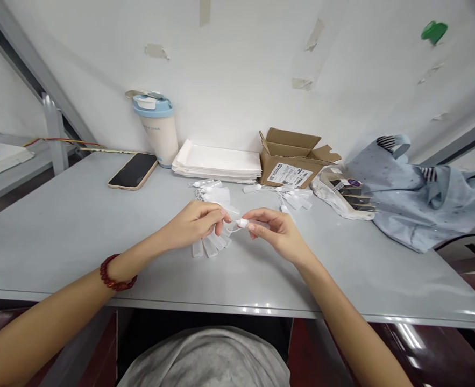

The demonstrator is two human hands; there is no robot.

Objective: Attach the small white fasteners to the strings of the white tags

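Between thumb and fingers, my right hand (279, 231) pinches a small translucent piece with a white cap (243, 222), its cap pointing left. A thin white cord (234, 230) loops from that cap toward my left hand (203, 221). The left fingers are pinched together at the cord's other side; their tips partly hide what they grip. Beneath and behind the left hand lies a pile of similar flat, translucent white pieces (211, 246), partly covered by the hand. Farther right, behind my right hand, a second loose group of these pieces (297, 199) lies on the grey table (148, 274).
Along the wall stand a blue-lidded cup (160, 134), a stack of white envelopes (221, 161) and an open cardboard box (289, 166). A phone (133, 171) lies at left. On the right are a plastic-wrapped packet (344, 196) and a light blue cloth bag (415, 199).
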